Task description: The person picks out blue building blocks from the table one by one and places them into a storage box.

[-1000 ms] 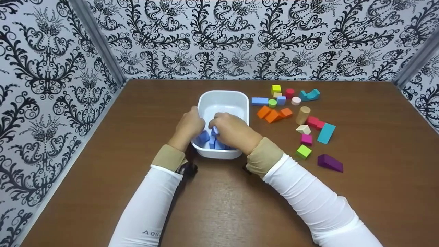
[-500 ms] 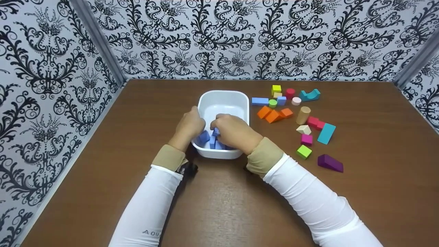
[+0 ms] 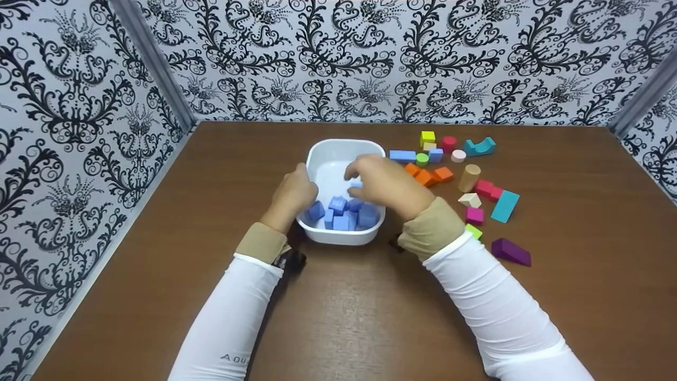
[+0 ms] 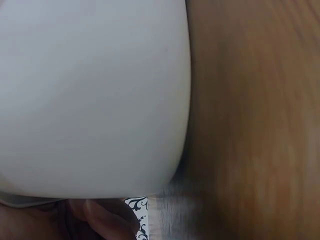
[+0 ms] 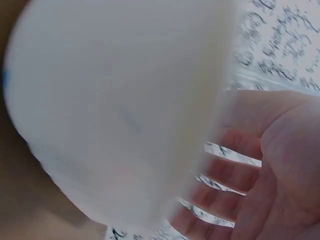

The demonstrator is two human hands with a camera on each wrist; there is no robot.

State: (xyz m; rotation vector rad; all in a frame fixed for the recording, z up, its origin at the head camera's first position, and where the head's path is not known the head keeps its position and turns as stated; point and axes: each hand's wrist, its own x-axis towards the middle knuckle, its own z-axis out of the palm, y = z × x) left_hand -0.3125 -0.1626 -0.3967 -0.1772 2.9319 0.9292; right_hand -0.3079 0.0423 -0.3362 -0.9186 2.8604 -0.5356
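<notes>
A white plastic tub [image 3: 341, 239] stands on the table with several blue blocks [image 3: 341, 222] gathered at its near end. My left hand [image 3: 293, 191] grips the tub's left rim. In the left wrist view, the fingers [image 4: 107, 220] curl beneath the edge of the tub's wall [image 4: 95, 100]. Over the tub's right rim reaches my right hand [image 3: 389, 182], its thumb and fingers spread apart. A pale blue bit shows between them, apparently a block inside the tub. The right wrist view has the relaxed fingers [image 5: 220, 200] partly behind the tub wall; their tips are hidden.
Right of the tub lie several coloured blocks: a long blue block [image 3: 403, 156], orange blocks [image 3: 424, 178], a wooden cylinder [image 3: 469, 178], a turquoise block [image 3: 505, 206] and a purple wedge [image 3: 511, 252]. Patterned walls [image 3: 349, 63] border the brown table [image 3: 338, 307].
My right hand has lifted from the blue blocks and moved up and right, its fingers spreading. More blue blocks show in the tub. The left hand keeps its place on the rim.
</notes>
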